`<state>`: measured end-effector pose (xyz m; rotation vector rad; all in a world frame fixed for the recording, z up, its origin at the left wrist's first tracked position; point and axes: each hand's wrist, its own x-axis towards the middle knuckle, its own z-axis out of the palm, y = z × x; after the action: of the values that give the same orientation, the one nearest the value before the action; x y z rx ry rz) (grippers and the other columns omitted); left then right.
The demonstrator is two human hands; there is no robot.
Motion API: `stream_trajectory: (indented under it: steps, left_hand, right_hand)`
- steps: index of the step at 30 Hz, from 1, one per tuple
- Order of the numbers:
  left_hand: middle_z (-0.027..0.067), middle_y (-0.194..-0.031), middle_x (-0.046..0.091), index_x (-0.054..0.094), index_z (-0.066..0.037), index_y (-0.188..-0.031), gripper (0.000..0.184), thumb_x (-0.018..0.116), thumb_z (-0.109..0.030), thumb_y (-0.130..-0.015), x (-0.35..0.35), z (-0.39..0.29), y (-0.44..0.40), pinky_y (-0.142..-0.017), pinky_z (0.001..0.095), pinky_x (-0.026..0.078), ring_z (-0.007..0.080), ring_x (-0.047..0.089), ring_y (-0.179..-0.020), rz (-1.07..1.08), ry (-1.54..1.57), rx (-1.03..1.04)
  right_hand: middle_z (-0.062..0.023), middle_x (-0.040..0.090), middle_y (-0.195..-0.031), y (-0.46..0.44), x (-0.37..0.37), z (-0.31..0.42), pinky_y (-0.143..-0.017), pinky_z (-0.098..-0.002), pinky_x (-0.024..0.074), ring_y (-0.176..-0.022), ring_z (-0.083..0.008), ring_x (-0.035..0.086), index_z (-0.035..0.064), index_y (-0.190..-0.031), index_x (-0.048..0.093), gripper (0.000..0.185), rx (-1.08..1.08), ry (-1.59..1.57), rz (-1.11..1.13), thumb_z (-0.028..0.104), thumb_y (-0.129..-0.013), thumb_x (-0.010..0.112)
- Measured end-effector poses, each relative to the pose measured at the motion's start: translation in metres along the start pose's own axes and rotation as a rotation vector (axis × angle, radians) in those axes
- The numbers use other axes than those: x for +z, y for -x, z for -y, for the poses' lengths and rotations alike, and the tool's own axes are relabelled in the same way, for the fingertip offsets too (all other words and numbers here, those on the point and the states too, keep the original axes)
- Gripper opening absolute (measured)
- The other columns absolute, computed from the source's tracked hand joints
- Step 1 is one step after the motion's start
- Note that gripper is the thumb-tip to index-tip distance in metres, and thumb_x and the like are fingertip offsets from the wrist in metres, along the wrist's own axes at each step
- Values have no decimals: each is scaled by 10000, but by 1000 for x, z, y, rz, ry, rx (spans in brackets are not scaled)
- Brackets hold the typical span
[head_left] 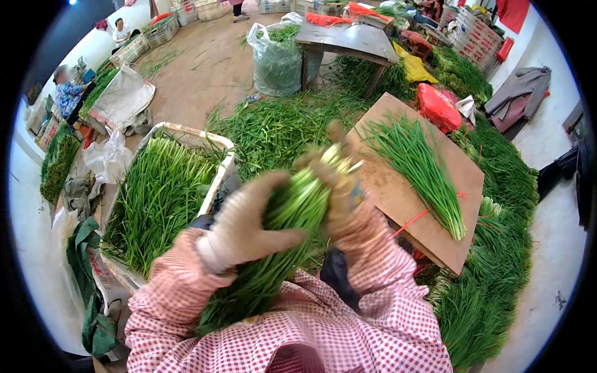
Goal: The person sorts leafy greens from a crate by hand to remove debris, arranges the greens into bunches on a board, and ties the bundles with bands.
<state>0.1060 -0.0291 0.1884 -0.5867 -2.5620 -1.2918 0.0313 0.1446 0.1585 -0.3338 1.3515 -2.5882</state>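
Observation:
A bunch of garlic chives [309,208] lies slantwise across my lap, pale stem ends up and green leaves trailing down towards my left. My left hand [249,214], in a tan work glove, is wrapped about the leafy middle with the thumb across the front. Near the pale ends, my gloved right hand [339,189] grips the bunch; motion blurs its fingers. To the right, another chive bunch [418,171] rests on a brown board [385,124], over a red tie strip [411,222].
At left stands a white crate [225,144] packed with chives. Loose chives [273,127] cover the floor ahead, and stacked bunches [497,273] line the right side. Beyond are a filled clear bag [273,65] and a metal-topped table [348,40]. Another person [67,96] sits far left.

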Motion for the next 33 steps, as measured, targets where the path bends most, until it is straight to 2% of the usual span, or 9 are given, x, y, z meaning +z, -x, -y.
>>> stream_trajectory:
  steps: [5, 8, 10, 12, 16, 18, 26, 31, 33]
  left_hand:
    - [192, -1265, 545, 453, 58, -1279, 631, 754, -109, -750, -79, 12, 38, -1074, 392, 349, 301, 496, -1234, -545, 49, 160]
    - [160, -1187, 587, 531, 22, -1205, 448, 641, 54, -772, -77, 46, 64, -987, 360, 431, 238, 563, -1110, -743, -68, -213]
    - [126, -1116, 606, 566, 12, -1155, 407, 644, 43, -758, -60, 56, 81, -895, 327, 474, 203, 592, -992, -735, -22, -112]
    - [111, -1011, 638, 590, 13, -1076, 379, 661, 42, -704, -49, 34, 87, -797, 298, 495, 181, 618, -889, -623, 44, -58]
    - [110, -869, 675, 665, 11, -923, 217, 664, 51, -710, -30, 17, 108, -700, 281, 511, 170, 643, -767, -354, 267, -194]
    - [103, -863, 683, 675, 19, -941, 194, 683, 16, -747, -8, 25, 117, -710, 261, 516, 135, 645, -787, -261, 438, -307]
    - [159, -1033, 677, 624, 4, -1142, 339, 677, -179, -862, 33, 13, 84, -853, 294, 509, 201, 640, -982, 592, 802, -229]
    - [165, -1307, 534, 456, 3, -1324, 481, 591, -209, -913, 104, 47, 72, -972, 357, 453, 260, 542, -1158, 512, 1028, -452]
    - [164, -1366, 466, 393, -26, -1372, 685, 493, -479, -867, 118, 54, 63, -1043, 405, 358, 277, 462, -1230, 354, 1356, -551]
  right_hand:
    - [-97, 622, -894, -51, -27, 54, -715, -387, 553, -825, -233, 618, 231, -1351, 420, 565, -470, -229, -52, 161, -841, 652]
    - [-81, 616, -827, -103, -96, -46, -631, -303, 535, -703, -172, 588, 166, -1357, 417, 589, -187, 231, 13, 70, -825, 649]
    - [-70, 612, -783, -120, -99, -95, -576, -247, 523, -621, -132, 568, 122, -1362, 416, 605, -102, 456, 263, 10, -815, 647]
    - [-61, 596, -742, -118, -39, -72, -542, -201, 510, -585, -96, 552, 100, -1372, 406, 639, -220, 878, 290, -31, -798, 653]
    - [-43, 580, -855, -145, 11, -19, -553, -192, 497, -703, -106, 566, 145, -1380, 406, 642, -519, 333, -20, -18, -807, 645]
    - [-96, 652, -853, -147, 3, -2, -528, -266, 542, -559, -152, 589, 155, -1352, 438, 671, -612, 185, -14, -77, -763, 659]
    - [-72, 559, -737, -111, -103, -163, -505, -315, 490, -570, -196, 564, 234, -1352, 437, 560, 241, 73, 5, 33, -858, 606]
    - [-34, 535, -791, -97, -50, -93, -558, -222, 479, -655, -129, 529, 254, -1427, 331, 779, -69, -5, 102, -133, -790, 556]
    - [-46, 567, -764, -89, -20, -67, -499, -241, 487, -584, -146, 536, 255, -1401, 380, 660, -93, -86, 7, -28, -839, 578]
